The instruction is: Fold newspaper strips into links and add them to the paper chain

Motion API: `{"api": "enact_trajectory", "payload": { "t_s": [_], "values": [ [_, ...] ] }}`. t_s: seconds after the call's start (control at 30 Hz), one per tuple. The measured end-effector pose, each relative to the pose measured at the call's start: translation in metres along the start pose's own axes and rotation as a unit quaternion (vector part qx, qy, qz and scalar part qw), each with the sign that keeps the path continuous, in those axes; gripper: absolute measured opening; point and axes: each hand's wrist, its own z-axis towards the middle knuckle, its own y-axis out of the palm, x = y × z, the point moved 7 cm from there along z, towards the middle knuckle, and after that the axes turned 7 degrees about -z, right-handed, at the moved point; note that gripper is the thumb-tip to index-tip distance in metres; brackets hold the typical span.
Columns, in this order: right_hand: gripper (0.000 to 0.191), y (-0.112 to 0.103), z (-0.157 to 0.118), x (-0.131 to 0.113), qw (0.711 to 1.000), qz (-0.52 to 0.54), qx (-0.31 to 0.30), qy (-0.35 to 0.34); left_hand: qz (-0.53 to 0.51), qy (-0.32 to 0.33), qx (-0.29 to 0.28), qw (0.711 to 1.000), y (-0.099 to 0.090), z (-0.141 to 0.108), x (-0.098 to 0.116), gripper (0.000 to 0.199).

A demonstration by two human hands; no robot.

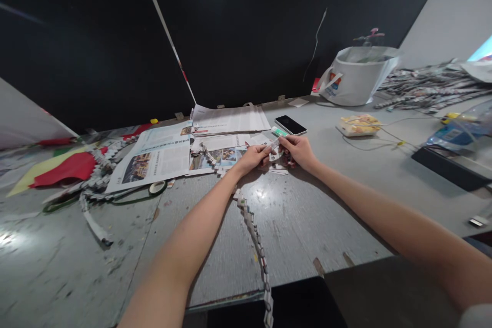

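My left hand (253,159) and my right hand (298,150) are close together above the table, fingers pinched on a small pale strip of paper (274,145) stretched between them. Under my left wrist runs a zigzag chain of folded newspaper (251,228), which hangs over the table's front edge. Another bit of folded chain (209,156) lies on the newspaper to the left. Just beyond my right hand is a small green and white tube (279,132). Printed scraps lie beneath my fingers, partly hidden by them.
Newspaper sheets (156,156) spread left of my hands, with a tape roll (157,187) and red paper (67,169). A phone (291,125) lies behind my right hand. Farther right are a yellow packet (359,125), a white bag (355,76), a cable and heaped paper strips (426,84).
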Motion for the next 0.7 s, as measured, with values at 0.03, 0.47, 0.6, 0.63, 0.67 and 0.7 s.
{"api": "enact_trajectory", "payload": {
  "t_s": [0.03, 0.47, 0.6, 0.63, 0.67, 0.7],
  "values": [
    [0.062, 0.002, -0.001, 0.000, 1.000, 0.002, -0.009, 0.004, 0.008, 0.000, -0.001, 1.000, 0.000, -0.001, 0.000, 0.060],
    [0.066, 0.000, -0.001, -0.001, 0.999, -0.029, 0.018, 0.001, 0.024, -0.012, -0.018, 0.999, 0.006, -0.001, 0.003, 0.064],
    [0.068, -0.003, 0.001, -0.001, 0.999, -0.032, 0.032, -0.023, 0.010, -0.007, -0.023, 1.000, 0.007, -0.002, 0.004, 0.064],
    [0.068, -0.003, 0.001, 0.000, 0.999, -0.035, 0.030, -0.023, 0.010, -0.007, -0.022, 1.000, 0.007, -0.003, 0.004, 0.064],
    [0.068, -0.002, 0.000, 0.000, 0.999, -0.036, 0.028, -0.023, 0.011, -0.007, -0.019, 1.000, 0.007, -0.003, 0.004, 0.064],
    [0.067, -0.001, -0.001, 0.001, 0.999, -0.032, 0.027, -0.021, 0.012, -0.008, -0.014, 1.000, 0.006, -0.003, 0.004, 0.063]
  ]
}}
